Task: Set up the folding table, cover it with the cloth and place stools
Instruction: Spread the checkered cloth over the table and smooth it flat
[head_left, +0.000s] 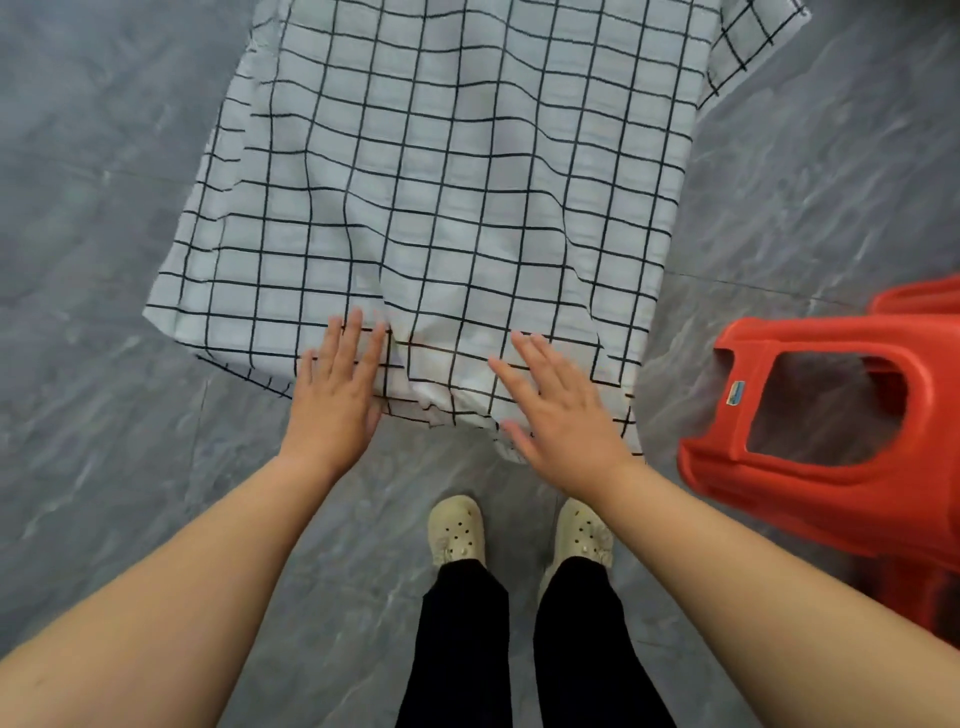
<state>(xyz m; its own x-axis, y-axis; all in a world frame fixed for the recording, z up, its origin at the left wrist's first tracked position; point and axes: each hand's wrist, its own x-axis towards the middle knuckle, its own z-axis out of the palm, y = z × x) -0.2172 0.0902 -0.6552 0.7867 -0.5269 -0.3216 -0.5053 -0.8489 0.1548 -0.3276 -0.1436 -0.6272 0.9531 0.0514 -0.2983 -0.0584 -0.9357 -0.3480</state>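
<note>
A white cloth with a black grid (457, 171) is spread over the folding table, which it hides completely. Its near edge hangs down in front of me with a few wrinkles. My left hand (337, 395) lies flat with fingers spread on the near edge of the cloth. My right hand (556, 410) is also flat and spread, over the near right part of the cloth. Neither hand holds anything. A red plastic stool (831, 467) stands on the floor to my right, close to the table's near right corner.
The floor (104, 260) is grey marbled tile all around the table. My feet in beige clogs (457, 530) stand just in front of the table's near edge. A second red shape (924, 296) shows behind the stool at the right border.
</note>
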